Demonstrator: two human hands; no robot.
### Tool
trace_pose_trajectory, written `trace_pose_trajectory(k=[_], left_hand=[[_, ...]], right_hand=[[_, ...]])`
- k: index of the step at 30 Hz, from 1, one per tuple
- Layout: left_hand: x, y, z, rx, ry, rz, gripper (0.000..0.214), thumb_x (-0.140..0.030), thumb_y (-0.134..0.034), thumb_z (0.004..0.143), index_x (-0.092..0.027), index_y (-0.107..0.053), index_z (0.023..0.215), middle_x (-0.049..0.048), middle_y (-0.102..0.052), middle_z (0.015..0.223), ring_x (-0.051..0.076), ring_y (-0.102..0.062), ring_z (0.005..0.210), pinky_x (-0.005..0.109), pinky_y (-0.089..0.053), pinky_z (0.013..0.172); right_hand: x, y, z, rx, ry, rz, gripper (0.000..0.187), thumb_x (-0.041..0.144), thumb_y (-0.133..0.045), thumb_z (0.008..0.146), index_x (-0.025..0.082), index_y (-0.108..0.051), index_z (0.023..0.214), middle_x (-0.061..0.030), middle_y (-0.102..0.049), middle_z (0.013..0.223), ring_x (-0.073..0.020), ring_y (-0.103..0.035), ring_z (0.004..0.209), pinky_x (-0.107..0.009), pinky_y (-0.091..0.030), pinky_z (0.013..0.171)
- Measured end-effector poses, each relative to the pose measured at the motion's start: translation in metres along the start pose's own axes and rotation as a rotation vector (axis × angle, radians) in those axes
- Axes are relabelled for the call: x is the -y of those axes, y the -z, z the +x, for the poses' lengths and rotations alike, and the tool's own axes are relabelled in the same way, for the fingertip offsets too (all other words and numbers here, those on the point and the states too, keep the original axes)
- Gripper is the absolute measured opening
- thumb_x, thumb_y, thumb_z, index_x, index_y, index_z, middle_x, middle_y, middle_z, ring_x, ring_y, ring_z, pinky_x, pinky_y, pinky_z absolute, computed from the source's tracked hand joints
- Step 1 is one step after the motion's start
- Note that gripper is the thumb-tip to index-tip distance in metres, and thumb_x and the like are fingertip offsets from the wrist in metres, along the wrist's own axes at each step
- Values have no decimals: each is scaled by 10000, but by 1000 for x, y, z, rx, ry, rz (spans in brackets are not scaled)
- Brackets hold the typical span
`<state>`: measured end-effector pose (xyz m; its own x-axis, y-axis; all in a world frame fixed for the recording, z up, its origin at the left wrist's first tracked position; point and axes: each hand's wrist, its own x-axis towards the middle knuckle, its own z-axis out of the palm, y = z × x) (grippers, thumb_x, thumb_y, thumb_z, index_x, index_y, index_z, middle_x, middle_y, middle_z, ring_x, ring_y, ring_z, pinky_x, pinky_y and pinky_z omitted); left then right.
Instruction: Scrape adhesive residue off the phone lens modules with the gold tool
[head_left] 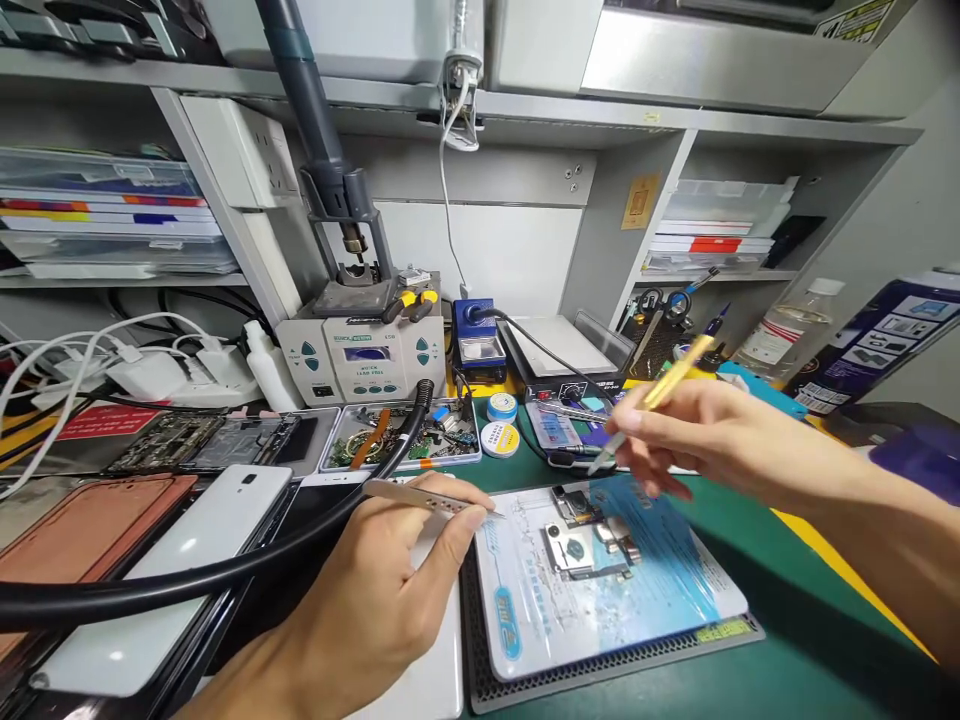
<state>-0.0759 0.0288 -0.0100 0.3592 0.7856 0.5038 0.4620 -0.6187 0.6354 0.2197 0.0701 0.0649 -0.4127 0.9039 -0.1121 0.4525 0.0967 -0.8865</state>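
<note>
My left hand (405, 570) pinches a pair of metal tweezers (409, 493), whose tips point right over the left part of a white and blue work pad (660, 590). My right hand (697, 425) is closed around a slim pen-shaped tool with a gold handle (679, 370); its pale tip slants down left, above the back edge of the pad. Which kind of tool it is, I cannot tell. On the pad lie small phone parts: a silvery module (574, 550) with round lens-like spots, and a dark piece (576, 505) behind it. Neither tool visibly touches them.
Left of the pad are phones, one white (180, 570), crossed by a thick black hose (300, 545). Behind stand a parts tray (330, 455), a hot-air station (360, 350), a soldering iron holder (480, 345) and round tins (500, 438). A clear bottle (787, 325) stands right.
</note>
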Motion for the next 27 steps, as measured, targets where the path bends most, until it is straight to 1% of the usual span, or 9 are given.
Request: trace_pose_trajectory(k=[1,3,4,6,9,14,18,21,27], left_hand=[[0,0,0,7,-10,11,171,-204,-532,1001,-244,-697,1002,-76,-734,1046,31,-688,1021,76,-452,993],[1,-2,0,17,-38,24,176,-183,-535,998,-240,-700,1016,-73,-735,1051,32,-685,1037,82,-451,1007],[1,-3,0,16,-49,25,182,-175,-532,999,-236,-702,1020,-71,-738,1045,32,-686,1039,84,-450,1012],[2,-4,1,6,-57,23,191,-175,-520,1001,-222,-705,1017,-60,-745,1032,35,-690,1033,88,-453,1014],[3,-6,2,-11,-51,21,192,-184,-518,1000,-201,-709,1008,-43,-747,1016,43,-696,1011,98,-461,1002],[3,-6,3,-13,-51,28,191,-177,-517,998,-197,-706,1019,-44,-745,993,44,-695,986,104,-465,978],[2,-6,3,1,-30,34,184,-179,-519,1001,-202,-699,1030,-46,-741,1007,46,-691,1005,104,-453,991],[3,-6,4,-6,-40,37,185,-162,-522,994,-193,-703,1013,-42,-743,997,41,-692,1004,87,-442,995],[4,-7,3,-7,-30,35,181,-161,-528,989,-193,-706,995,-42,-746,1002,40,-695,992,84,-457,977]], right_hand=[[6,-8,7,34,4,-20,382,520,-614,969,174,-617,808,-15,-635,641,-143,-577,531,-249,-444,459],[15,-23,24,74,30,-74,353,495,-624,971,187,-579,806,22,-612,607,-115,-531,497,-225,-399,445],[18,-30,32,109,42,-111,358,478,-632,973,180,-584,778,32,-593,570,-106,-508,483,-223,-396,456],[20,-42,48,163,61,-166,357,452,-638,976,181,-568,754,45,-569,567,-101,-489,481,-222,-396,454],[19,-52,65,245,93,-207,375,411,-580,1016,191,-533,717,58,-530,559,-91,-452,472,-210,-367,424],[13,-56,73,327,122,-215,398,369,-537,1043,206,-483,683,68,-512,522,-83,-431,451,-197,-375,415],[9,-58,74,339,139,-208,372,376,-549,1037,201,-498,712,66,-524,538,-81,-437,455,-192,-365,410],[7,-59,75,348,157,-205,348,376,-566,1030,195,-509,738,67,-523,569,-76,-443,474,-186,-353,417],[4,-60,76,342,196,-197,335,383,-551,1036,189,-515,765,59,-511,636,-77,-416,520,-191,-338,441]])
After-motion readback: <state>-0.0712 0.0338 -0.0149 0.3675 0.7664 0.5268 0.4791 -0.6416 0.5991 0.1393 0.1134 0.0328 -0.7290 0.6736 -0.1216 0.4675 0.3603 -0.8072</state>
